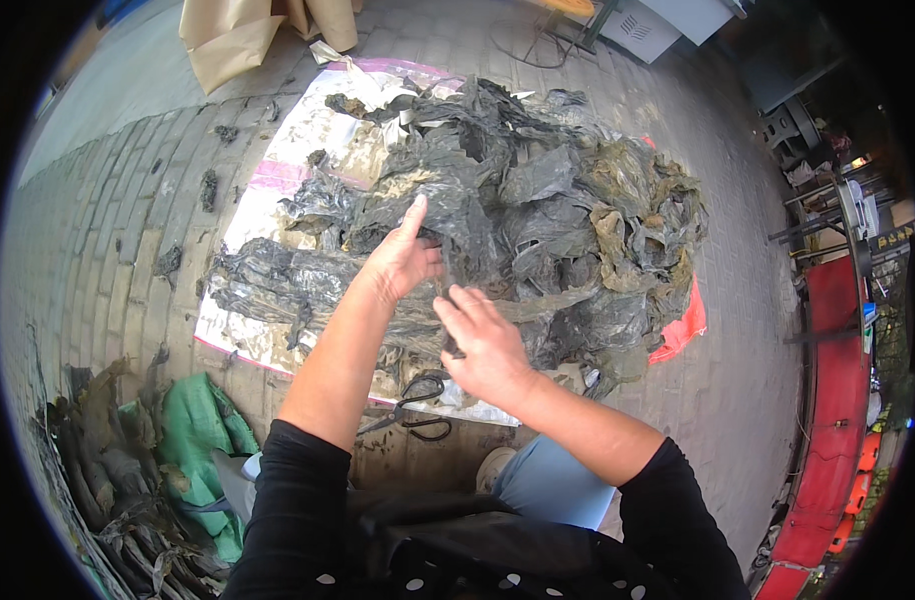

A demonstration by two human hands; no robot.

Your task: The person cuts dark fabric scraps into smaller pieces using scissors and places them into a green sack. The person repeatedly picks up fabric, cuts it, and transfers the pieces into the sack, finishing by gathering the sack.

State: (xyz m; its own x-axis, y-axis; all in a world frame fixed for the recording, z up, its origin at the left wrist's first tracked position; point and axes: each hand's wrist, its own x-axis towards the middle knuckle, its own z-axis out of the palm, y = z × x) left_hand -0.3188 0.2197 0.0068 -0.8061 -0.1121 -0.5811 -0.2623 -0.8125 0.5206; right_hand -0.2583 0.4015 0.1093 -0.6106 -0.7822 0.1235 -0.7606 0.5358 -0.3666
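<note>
A large heap of dark, crinkled dried seaweed, kelp by its look [547,217], lies on a white and pink sheet [277,202] on the ground. Over its near middle is my left hand [408,259], thumb raised and apart from the fingers, nothing plainly held. Close to its lower right, my right hand [483,341] has bent fingers; a small dark bit shows between fingers and thumb, but whether it is gripped is unclear. Long flattened fronds [307,281] run leftward beneath the hands. Black-handled scissors [420,412] lie at the sheet's near edge.
A green woven sack [202,442] and more dark fronds [119,495] are at lower left. Brown paper [228,41] stands at the top. Seaweed scraps [208,190] dot the brick paving. A red fabric piece [682,326] pokes out right; a long red surface [832,405] lies farther right.
</note>
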